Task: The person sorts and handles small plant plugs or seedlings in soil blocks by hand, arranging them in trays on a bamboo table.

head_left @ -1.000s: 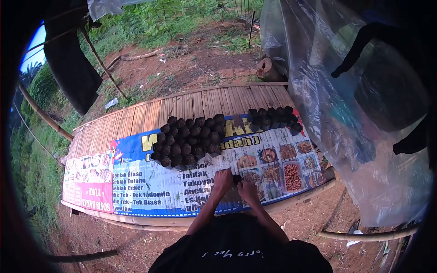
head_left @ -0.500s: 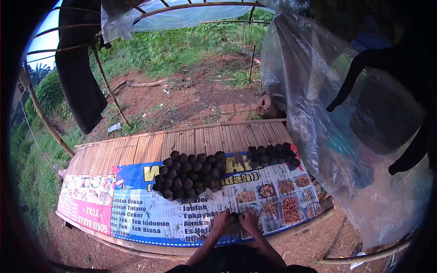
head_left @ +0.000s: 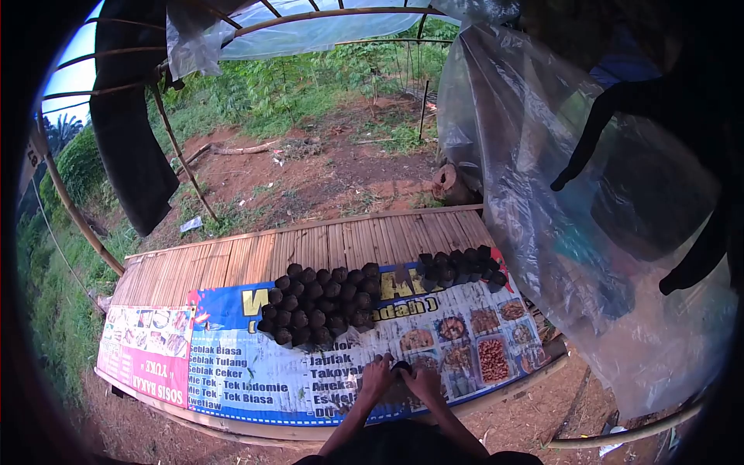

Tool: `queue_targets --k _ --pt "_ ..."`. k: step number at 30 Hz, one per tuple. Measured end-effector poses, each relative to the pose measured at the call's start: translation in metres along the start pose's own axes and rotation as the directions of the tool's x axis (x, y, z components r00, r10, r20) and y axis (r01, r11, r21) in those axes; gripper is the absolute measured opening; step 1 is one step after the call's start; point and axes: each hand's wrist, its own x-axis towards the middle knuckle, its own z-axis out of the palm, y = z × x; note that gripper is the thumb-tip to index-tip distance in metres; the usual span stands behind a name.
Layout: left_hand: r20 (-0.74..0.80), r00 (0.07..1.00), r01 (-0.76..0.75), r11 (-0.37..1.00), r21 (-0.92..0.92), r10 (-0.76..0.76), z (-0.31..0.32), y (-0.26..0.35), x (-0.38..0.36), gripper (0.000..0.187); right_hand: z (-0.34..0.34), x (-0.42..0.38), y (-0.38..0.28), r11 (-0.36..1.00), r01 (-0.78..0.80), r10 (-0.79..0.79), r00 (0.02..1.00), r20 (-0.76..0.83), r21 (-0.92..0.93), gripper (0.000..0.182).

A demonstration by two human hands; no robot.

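Both hands are over the near edge of a printed banner. My left hand and my right hand close their fingers on opposite sides of a small black bag, which looks like a seedling bag with a dark round opening on top. Beyond them stands a tight block of dark, soil-filled seedling bags. A smaller group of similar black bags sits farther right, near the banner's far corner.
The banner covers part of a bamboo slat table. Clear plastic sheeting hangs along the right side, with dark cloth near it. A bamboo pole and a black hanging sheet stand at left.
The small black bag between my hands now shows its round top more clearly, and my fingers have shifted slightly around it. The view has moved a little. The grouped bags stay in place.
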Motion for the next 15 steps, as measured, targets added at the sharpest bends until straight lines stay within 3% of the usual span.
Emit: queue_targets --k 2,4,6,9,13,15 --pt "0.021 0.999 -0.026 0.998 0.049 0.025 0.009 -0.008 0.005 0.019 0.02 0.0 0.014 0.986 0.022 -0.017 0.999 0.031 -0.165 0.038" --pt "0.193 0.981 -0.051 0.987 0.15 0.021 0.016 -0.016 0.015 0.015 0.031 0.003 0.022 0.986 0.013 -0.006 0.999 0.038 -0.168 0.036" --pt "0.173 0.985 -0.039 0.988 0.149 0.013 0.014 -0.011 0.013 0.014 0.028 0.0 0.022 0.985 0.001 0.007 0.999 0.046 -0.173 0.033" --pt "0.032 0.999 -0.035 0.999 0.042 0.033 0.002 0.001 0.01 0.016 0.013 0.004 0.018 0.993 0.093 -0.091 0.996 0.022 -0.077 0.03" --pt "0.057 0.997 0.051 0.999 -0.019 -0.05 0.003 -0.003 0.003 0.017 0.008 0.006 0.015 0.999 0.034 -0.034 0.999 0.02 -0.019 0.029" --pt "0.108 0.994 0.031 0.999 0.04 -0.035 0.002 -0.004 0.004 0.021 0.01 0.014 0.018 1.0 0.007 -0.005 0.997 0.076 -0.022 0.029"
